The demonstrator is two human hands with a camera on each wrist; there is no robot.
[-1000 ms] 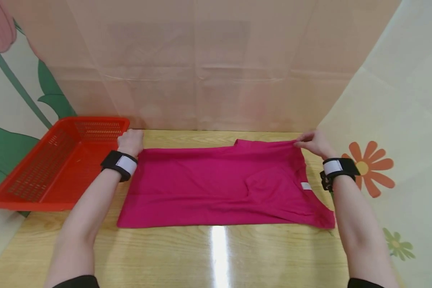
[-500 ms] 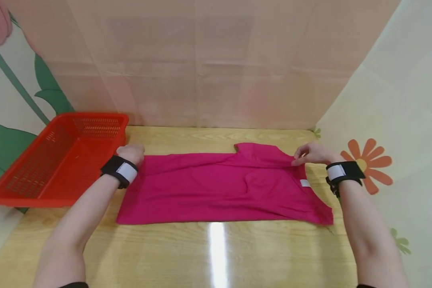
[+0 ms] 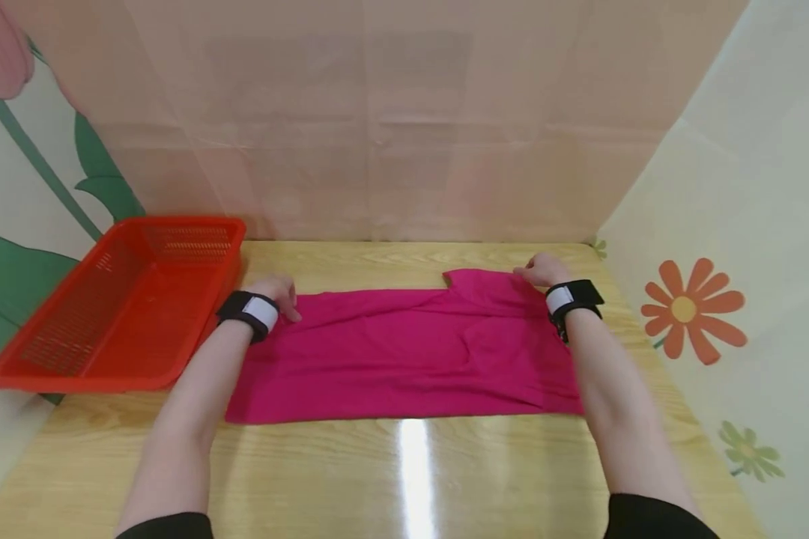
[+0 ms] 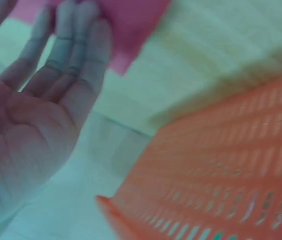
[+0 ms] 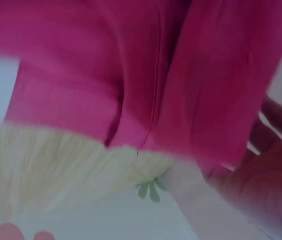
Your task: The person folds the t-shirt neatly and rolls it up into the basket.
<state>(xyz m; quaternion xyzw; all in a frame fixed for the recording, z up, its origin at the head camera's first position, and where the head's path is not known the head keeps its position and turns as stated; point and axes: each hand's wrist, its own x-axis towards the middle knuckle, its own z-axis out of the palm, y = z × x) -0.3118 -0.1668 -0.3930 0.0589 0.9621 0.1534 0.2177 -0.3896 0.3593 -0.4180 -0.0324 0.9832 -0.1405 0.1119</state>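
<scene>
A magenta T-shirt lies spread sideways on the wooden table, with creases across it and a short sleeve at its far right edge. At the shirt's far left corner, my left hand rests with its fingers loosely bent; in the left wrist view the fingers reach onto the magenta cloth without a visible grip. My right hand pinches the cloth at the sleeve's far edge. The right wrist view shows the sleeve cloth partly covering the right hand's fingers, and the shirt's right end lies behind the right wrist.
A red plastic basket with slotted walls stands left of the shirt, close to the left forearm. Bare wooden table lies in front, with a light glare. Printed sheets hang behind and at both sides.
My left hand has shifted right and its fingers have come off the shirt's far corner. My right hand has moved left from the shirt's far right corner to the sleeve's edge. The sleeve now sticks out.
</scene>
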